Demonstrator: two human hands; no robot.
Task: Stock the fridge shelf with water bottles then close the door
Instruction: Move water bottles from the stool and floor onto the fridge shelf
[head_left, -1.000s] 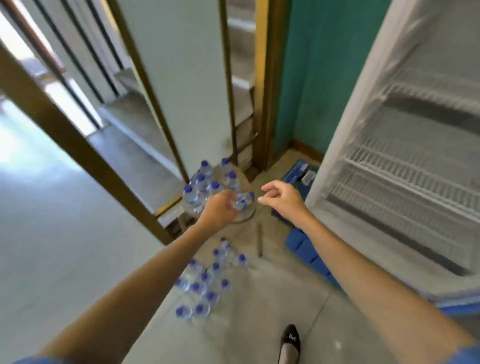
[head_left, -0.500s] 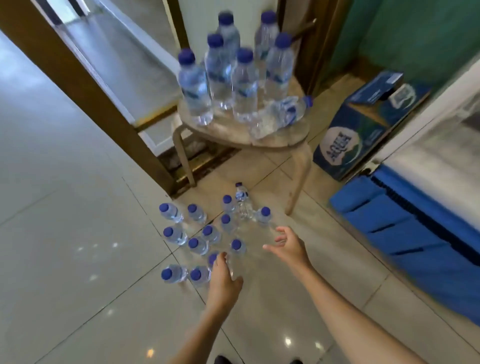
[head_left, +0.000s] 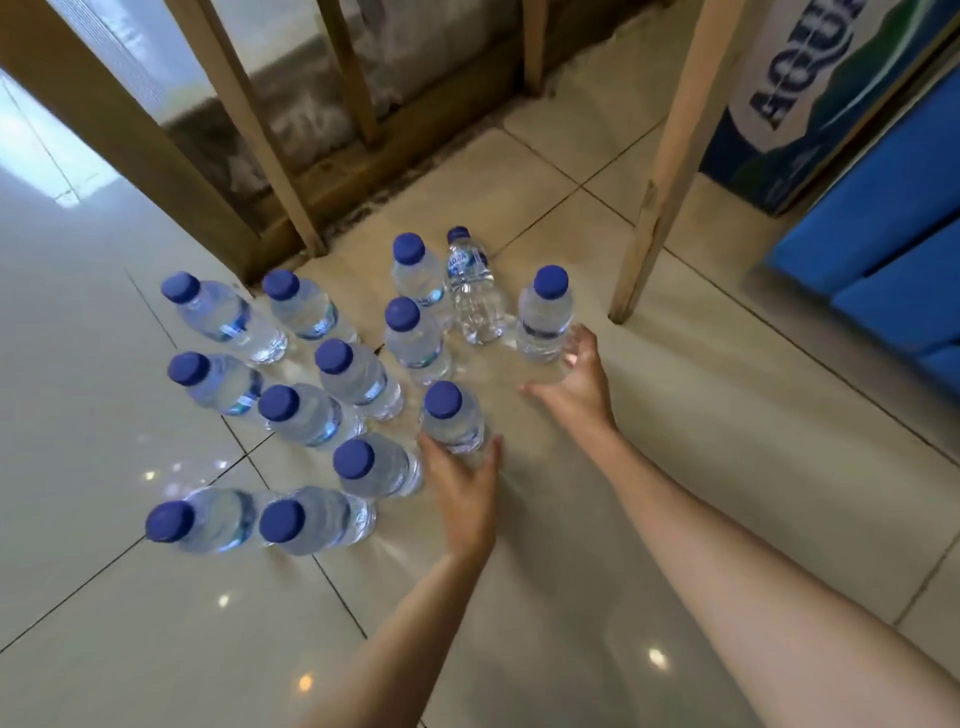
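Crowding the floor tiles (head_left: 597, 545), capped bottles (head_left: 358, 374) (upright), stool leg (head_left: 670, 156) beside.

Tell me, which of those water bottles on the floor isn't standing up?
The lying bottle at the far edge of the cluster, between two upright ones. It rests on its side with its printed label facing up; every other bottle stands upright, blue cap on top.

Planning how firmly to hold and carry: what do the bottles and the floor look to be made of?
Bottles: thin clear plastic, likely soft-walled; ribbed see-through sides, matte blue screw caps. Floor: glazed tile, probably ceramic; glossy, with grout lines and light reflections, so likely slippery.
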